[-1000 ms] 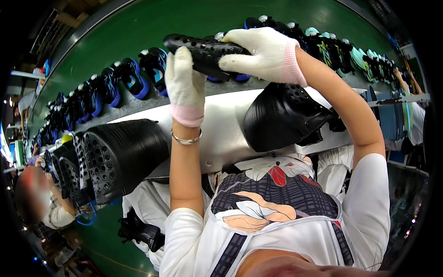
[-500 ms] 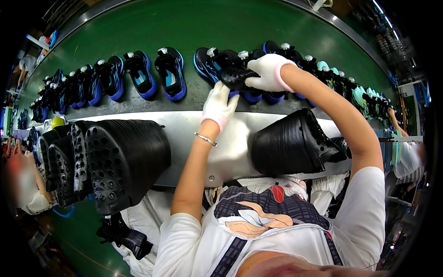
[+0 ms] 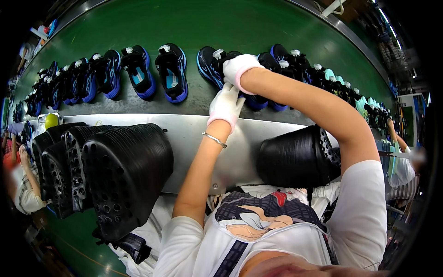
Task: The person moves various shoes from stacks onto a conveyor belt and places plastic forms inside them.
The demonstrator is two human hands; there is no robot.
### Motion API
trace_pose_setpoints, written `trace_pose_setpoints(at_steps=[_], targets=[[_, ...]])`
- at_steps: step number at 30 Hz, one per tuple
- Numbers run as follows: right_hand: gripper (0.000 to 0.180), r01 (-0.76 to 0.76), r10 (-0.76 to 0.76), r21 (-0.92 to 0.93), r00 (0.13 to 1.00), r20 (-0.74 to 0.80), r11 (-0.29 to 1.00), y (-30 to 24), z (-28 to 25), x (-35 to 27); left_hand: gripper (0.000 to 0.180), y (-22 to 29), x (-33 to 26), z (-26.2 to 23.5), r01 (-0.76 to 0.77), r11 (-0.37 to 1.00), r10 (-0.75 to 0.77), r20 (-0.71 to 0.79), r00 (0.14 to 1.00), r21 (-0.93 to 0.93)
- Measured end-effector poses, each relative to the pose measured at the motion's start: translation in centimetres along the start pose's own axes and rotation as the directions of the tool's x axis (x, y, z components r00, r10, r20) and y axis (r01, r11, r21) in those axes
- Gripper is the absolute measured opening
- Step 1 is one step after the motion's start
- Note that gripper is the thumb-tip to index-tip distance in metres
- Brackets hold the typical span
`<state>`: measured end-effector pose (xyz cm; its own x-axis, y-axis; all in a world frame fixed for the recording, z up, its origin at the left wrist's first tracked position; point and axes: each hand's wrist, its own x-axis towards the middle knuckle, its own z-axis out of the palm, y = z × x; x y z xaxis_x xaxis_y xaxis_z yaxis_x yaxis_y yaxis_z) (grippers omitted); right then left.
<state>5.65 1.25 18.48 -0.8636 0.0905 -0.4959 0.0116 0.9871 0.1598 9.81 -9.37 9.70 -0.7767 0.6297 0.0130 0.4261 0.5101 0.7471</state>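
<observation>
Both my hands wear white gloves with pink cuffs and meet at one black-and-blue sneaker in a row on the green-topped table [image 3: 184,18]. My right hand [image 3: 240,70] is over its opening, its fingers bent down and hidden. With its fingers closed at the heel end, my left hand [image 3: 224,107] reaches the same shoe from the near side. Most of that shoe is covered by the gloves. Just left of it stands another sneaker [image 3: 208,67] with white stuffing at its top. No black insole-shaped piece shows outside the right hand.
Nested black perforated insole-shaped pieces [image 3: 134,157] form stacks at left on the metal ledge [image 3: 203,161]. Another such stack [image 3: 295,157] lies at right, by my right elbow. Sneakers [image 3: 173,74] line the table both ways. Other people sit at the far left and right.
The black insole-shaped piece in my right hand has gone out of sight at the shoe. That hand moved left and down over the opening; my left hand shifted slightly right and nearer.
</observation>
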Motion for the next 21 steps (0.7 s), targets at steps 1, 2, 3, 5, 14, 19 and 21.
trace_pose_setpoints(at_steps=[1,2,3,5,14,19,21], targets=[[0.026,-0.013,0.014,0.044,0.999,-0.030,0.999,-0.2,0.2,0.0,0.033,0.0,0.3,0.0,0.047,0.998,-0.049,0.057,0.997,0.029],[0.026,0.061,-0.060,-0.092,0.998,0.020,0.994,-0.1,0.0,0.0,0.037,-0.4,1.0,0.3,0.036,0.998,-0.040,0.060,0.997,0.059],[0.026,0.067,-0.069,-0.109,0.997,-0.015,0.992,0.1,0.5,0.7,0.038,-0.6,1.6,0.4,0.077,0.995,-0.082,0.100,0.992,0.059],[0.026,0.075,-0.087,-0.140,0.993,-0.081,0.987,0.0,1.3,1.7,0.040,-0.5,2.6,0.4,0.154,0.986,-0.163,0.183,0.969,0.063],[0.019,0.143,-0.118,-0.189,0.984,0.135,0.971,-1.0,-0.2,3.9,0.037,-1.0,3.6,-1.5,0.229,0.965,-0.258,0.304,0.917,0.127],[0.022,0.051,-0.040,-0.288,0.998,0.044,0.956,-0.7,-0.9,2.2,0.023,-0.5,4.7,1.2,0.126,0.984,-0.157,0.295,0.942,0.122],[0.024,0.103,-0.113,-0.393,0.994,-0.002,0.914,-1.5,-0.8,2.3,0.023,-1.5,4.6,0.2,0.112,0.983,-0.157,0.358,0.920,0.143]])
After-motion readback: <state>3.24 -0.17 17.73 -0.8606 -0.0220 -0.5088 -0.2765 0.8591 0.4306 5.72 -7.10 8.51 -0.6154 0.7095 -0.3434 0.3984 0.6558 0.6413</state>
